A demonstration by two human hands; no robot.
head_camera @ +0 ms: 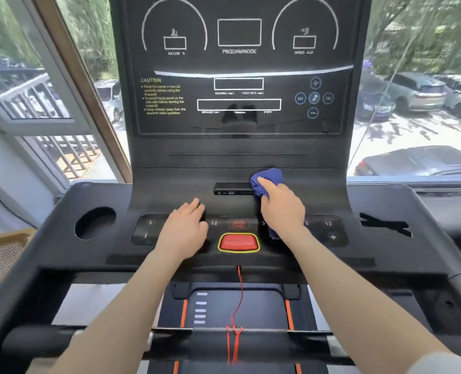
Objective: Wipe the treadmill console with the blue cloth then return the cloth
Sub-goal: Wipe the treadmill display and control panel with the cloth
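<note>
Right hand (pixel 280 203): grips crumpled blue cloth (pixel 267 180) against black treadmill console (pixel 237 157).
Left hand (pixel 186 228): flat, fingers relaxed, on button panel.
Progress: wiping underway; upper display and cloth return apparently remain.

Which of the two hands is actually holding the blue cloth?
The right hand holds the blue cloth against the console; the left hand rests flat on the buttons, empty.

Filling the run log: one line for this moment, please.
right hand grips crumpled blue cloth on black treadmill console | left hand rests flat on keypad
</note>
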